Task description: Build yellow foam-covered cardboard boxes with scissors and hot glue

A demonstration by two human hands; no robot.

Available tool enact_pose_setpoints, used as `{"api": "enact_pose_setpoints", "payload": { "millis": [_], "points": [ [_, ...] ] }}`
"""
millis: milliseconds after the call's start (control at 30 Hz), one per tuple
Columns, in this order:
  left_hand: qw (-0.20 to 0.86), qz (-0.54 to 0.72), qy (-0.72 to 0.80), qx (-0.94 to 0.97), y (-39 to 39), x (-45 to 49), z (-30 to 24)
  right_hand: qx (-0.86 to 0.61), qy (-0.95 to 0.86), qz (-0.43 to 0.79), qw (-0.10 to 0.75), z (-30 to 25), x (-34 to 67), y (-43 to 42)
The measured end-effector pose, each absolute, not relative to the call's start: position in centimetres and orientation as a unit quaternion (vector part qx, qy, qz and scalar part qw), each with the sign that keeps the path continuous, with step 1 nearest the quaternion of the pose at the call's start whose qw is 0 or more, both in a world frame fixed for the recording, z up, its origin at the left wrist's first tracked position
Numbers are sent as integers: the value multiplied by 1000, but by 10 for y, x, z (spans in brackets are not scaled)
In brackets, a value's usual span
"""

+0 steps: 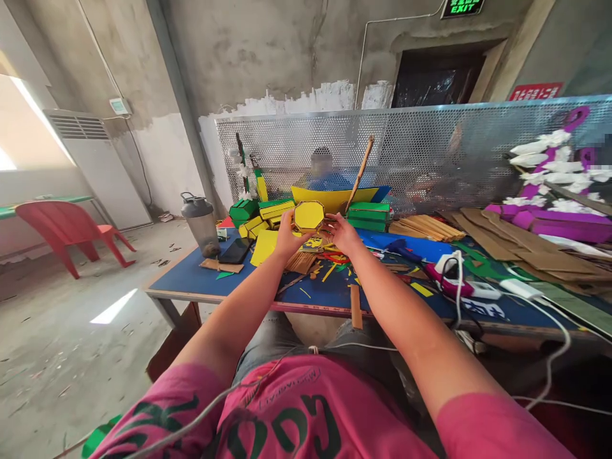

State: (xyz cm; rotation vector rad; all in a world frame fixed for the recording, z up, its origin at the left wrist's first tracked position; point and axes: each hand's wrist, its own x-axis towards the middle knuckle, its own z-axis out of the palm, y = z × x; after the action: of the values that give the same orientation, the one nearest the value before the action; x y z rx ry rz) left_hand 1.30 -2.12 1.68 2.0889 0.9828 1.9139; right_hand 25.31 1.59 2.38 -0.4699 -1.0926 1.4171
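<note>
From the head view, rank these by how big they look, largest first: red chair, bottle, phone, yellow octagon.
1. Red chair
2. Bottle
3. Yellow octagon and phone: too alike to rank, since the phone lies flat and slanted in this view.

Here's my bright yellow octagonal piece (308, 217), brown at the edges; the flat tabletop (179, 280) shows deep blue, and my short-sleeved pink T-shirt (368, 395) flashes dark green lettering (335, 426)!

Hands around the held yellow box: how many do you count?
2: the left hand on the left side of the yellow box, the right hand at its right.
</note>
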Motion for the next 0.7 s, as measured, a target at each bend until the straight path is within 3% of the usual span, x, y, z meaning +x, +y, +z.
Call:
{"api": "enact_pose_setpoints", "payload": {
  "millis": [267,700],
  "points": [
    [81,624,322,707,-17,11,15,-205,-456,603,622,17,248,22],
    [-37,574,286,766,-25,12,21,-202,-469,599,617,10,243,30]
  ]
}}
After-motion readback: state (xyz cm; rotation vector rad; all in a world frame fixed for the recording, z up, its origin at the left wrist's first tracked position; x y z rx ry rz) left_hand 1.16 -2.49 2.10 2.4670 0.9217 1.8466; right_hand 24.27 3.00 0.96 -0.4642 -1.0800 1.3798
